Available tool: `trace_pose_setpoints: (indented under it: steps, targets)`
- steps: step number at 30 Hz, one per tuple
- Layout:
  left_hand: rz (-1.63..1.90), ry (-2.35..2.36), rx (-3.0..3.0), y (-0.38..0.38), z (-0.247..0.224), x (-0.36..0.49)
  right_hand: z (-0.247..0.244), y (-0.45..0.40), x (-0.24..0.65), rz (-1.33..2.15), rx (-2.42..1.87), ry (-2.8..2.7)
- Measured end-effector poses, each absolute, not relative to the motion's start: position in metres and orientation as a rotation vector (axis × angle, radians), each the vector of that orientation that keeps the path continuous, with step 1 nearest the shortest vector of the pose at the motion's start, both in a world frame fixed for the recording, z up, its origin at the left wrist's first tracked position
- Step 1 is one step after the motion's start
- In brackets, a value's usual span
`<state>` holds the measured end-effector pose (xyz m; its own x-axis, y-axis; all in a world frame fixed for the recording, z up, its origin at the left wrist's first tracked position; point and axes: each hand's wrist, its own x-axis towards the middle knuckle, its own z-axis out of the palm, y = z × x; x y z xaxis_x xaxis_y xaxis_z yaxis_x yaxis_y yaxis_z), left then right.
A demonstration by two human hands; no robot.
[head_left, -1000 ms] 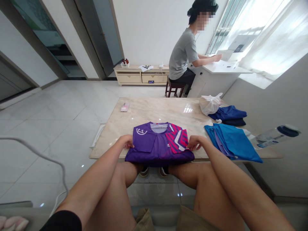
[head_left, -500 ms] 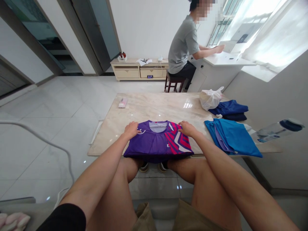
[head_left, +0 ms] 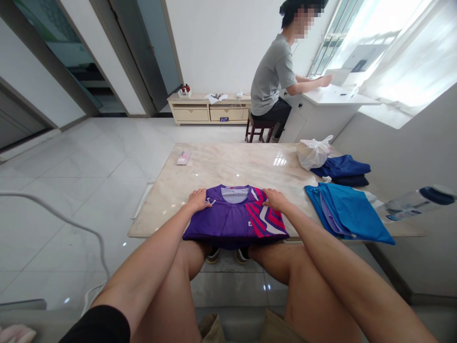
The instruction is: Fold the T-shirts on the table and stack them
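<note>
A folded purple jersey (head_left: pixel 224 216) with a pink-and-white patterned shoulder lies at the near edge of the marble-topped table, neckline facing away from me. Its lower edge overhangs the table above my knees. My left hand (head_left: pixel 198 199) grips the jersey's left shoulder edge, thumb on top of the cloth. On the patterned side, my right hand (head_left: pixel 276 199) holds the opposite shoulder edge in the same way. The undersides of the fingers are partly hidden.
Folded blue clothes (head_left: pixel 352 209) lie to the right, beside a clear bottle (head_left: pixel 410 205). Behind them are a white plastic bag (head_left: pixel 314 152) and darker blue garments (head_left: pixel 342 169). A small pink packet (head_left: pixel 183 158) lies at the far left. A person (head_left: pixel 273 76) sits at a white desk beyond.
My view has tipped slightly upward. Both hands stay at the jersey's shoulders; the right one has shifted slightly inward over the patterned edge. The jersey remains folded.
</note>
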<state>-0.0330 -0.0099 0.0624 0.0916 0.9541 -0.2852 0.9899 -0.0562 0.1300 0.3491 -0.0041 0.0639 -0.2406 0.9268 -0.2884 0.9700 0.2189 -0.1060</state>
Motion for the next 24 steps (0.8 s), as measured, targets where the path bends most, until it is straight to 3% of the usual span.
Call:
trace_pose_setpoints:
  steps: [24]
  targets:
    - [-0.365,1.961,1.994,-0.01,0.081,-0.007,0.077,-0.011,0.324,-0.347,1.842,2.166]
